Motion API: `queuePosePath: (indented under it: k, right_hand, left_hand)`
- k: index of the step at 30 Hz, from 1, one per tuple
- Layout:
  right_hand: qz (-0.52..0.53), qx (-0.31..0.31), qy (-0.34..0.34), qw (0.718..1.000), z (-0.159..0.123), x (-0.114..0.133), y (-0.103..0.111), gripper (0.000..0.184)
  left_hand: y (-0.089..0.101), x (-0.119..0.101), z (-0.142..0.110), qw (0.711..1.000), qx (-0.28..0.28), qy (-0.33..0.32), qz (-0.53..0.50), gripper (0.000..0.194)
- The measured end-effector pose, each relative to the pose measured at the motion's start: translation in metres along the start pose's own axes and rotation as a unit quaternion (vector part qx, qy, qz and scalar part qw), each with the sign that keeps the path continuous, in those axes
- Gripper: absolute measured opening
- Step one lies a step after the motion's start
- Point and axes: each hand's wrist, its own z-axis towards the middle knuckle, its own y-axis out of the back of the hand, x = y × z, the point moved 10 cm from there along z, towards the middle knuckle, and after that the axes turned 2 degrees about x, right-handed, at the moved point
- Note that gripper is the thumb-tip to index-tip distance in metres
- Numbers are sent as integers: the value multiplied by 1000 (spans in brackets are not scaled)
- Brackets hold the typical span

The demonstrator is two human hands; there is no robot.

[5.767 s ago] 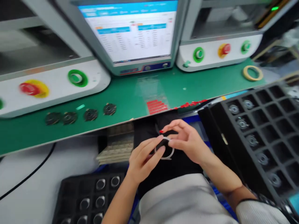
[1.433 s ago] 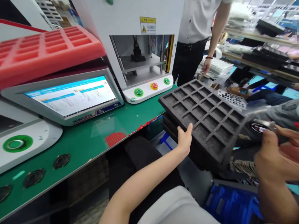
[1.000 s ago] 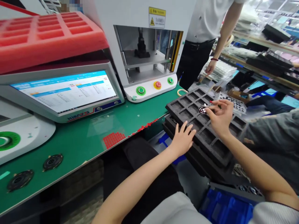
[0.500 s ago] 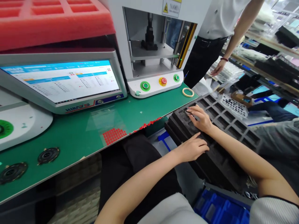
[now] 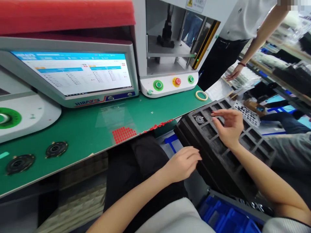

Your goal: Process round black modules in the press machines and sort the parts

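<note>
A black foam tray [image 5: 245, 131] with rows of square pockets tops a stack of black foam at my right. One round black part [image 5: 199, 119], like a small speaker, sits in its near corner pocket. My right hand [image 5: 228, 126] hovers over the tray beside that pocket, thumb and forefinger apart. A small red spot shows at its forefinger tip; I cannot tell what it is. My left hand [image 5: 186, 161] hangs in front of the stack's side, fingers loosely curled, nothing visible in them. Two similar round parts [image 5: 57, 149] lie on the green bench [image 5: 85, 136].
Behind the bench are a monitor [image 5: 97, 77] and a press machine [image 5: 167, 61] with buttons. Red square stickers [image 5: 123, 134] line the bench edge near a tape roll [image 5: 201, 95]. A co-worker's hand [image 5: 234, 72] hangs beyond. Blue bins [image 5: 228, 213] stand below.
My right hand has lifted off the corner pocket and moved right, uncovering the round part. My left hand has drawn left, away from the tray edge. The view has shifted slightly.
</note>
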Motion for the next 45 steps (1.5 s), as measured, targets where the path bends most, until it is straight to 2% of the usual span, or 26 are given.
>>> queuePosePath:
  k: [1, 2, 6, 10, 13, 16, 18, 20, 22, 24, 27, 29, 31, 35, 39, 42, 45]
  right_hand:
    - [42, -19, -31, 998, 2, 7, -3, 34]
    - [85, -12, -62, 994, 4, 15, -13, 34]
    - [229, 119, -141, 956, 4, 55, -86, 29]
    - [323, 230, -149, 906, 0, 101, -163, 26]
    - [377, 331, -113, 858, -14, 145, -225, 27]
    - [412, 447, -49, 792, -50, 191, -281, 29]
    - [404, 509, 1, 760, -83, 211, -308, 25]
    - [381, 552, 67, 739, -116, 221, -326, 20]
    - [361, 569, 132, 727, -144, 219, -337, 17]
    - [328, 573, 161, 734, -166, 202, -347, 14]
    - [256, 569, 135, 769, -185, 161, -360, 14]
    - [222, 558, 104, 793, -192, 136, -361, 16]
    - [201, 541, 67, 814, -195, 117, -357, 17]
    - [191, 499, -29, 845, -192, 91, -341, 21]
    - [207, 437, -107, 869, -184, 78, -324, 26]
    - [208, 410, -137, 878, -182, 74, -316, 27]
    - [214, 394, -135, 884, -180, 73, -309, 27]
  left_hand:
    - [19, 5, -17, 999, -33, 38, -11, 21]
    - [37, 11, -35, 995, -66, 79, -17, 20]
    - [100, 29, -118, 956, -155, 248, 31, 17]
    - [139, 21, -200, 891, -212, 387, 108, 19]
    - [147, 7, -256, 829, -265, 473, 134, 21]
    - [138, -6, -308, 775, -286, 543, 152, 21]
    - [128, -16, -342, 744, -291, 581, 156, 21]
    - [117, -30, -380, 710, -299, 618, 159, 20]
    - [108, -47, -423, 661, -314, 661, 168, 20]
    - [103, -63, -470, 598, -329, 707, 184, 22]
    - [103, -74, -531, 505, -337, 766, 210, 26]
    - [106, -70, -554, 469, -323, 792, 220, 25]
    - [110, -58, -562, 455, -295, 810, 225, 21]
    - [111, -36, -555, 432, -227, 842, 231, 25]
    - [108, -25, -549, 381, -175, 876, 239, 36]
    - [105, -20, -545, 357, -152, 889, 242, 34]
    - [104, -20, -541, 357, -147, 888, 249, 31]
